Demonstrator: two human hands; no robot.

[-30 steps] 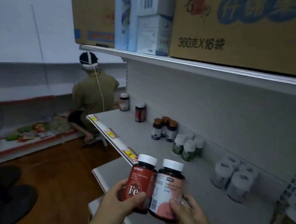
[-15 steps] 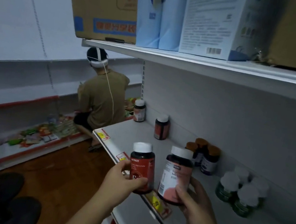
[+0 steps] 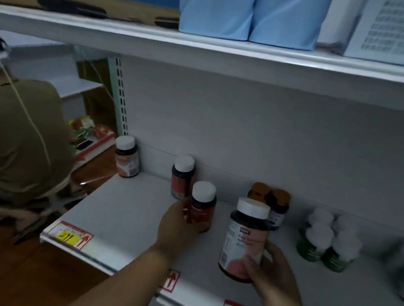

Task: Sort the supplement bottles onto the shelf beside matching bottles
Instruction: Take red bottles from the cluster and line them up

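Dim shop aisle, grey metal shelf (image 3: pixel 133 221) at your waist as the landmark; notes run from its front lip back to the wall.

Nearest you, over the front lip: your right hand (image 3: pixel 272 268) is wrapped round a pink-label bottle (image 3: pixel 244 240), held upright above the shelf, not set down.

A little further in, to the left of that: your left hand (image 3: pixel 176 227) grips the red-label bottle (image 3: pixel 202 206). Whether its base touches the shelf cannot be told; your fingers hide it.

Just behind it, against the back wall: a matching red bottle (image 3: pixel 181 176). Pairing looks nearly made.

At the shelf's far left end by the wall: a lone pink bottle (image 3: pixel 127 157), likely the match for the one in your right hand, well apart from it.

Right of your hands, toward the wall: brown-capped bottles (image 3: pixel 271 200) and green bottles (image 3: pixel 324 241), already grouped.

Beyond the shelf's left end: a person in an olive shirt (image 3: pixel 12 137), crouched.

Judgement: red one almost placed; pink one left to carry across.
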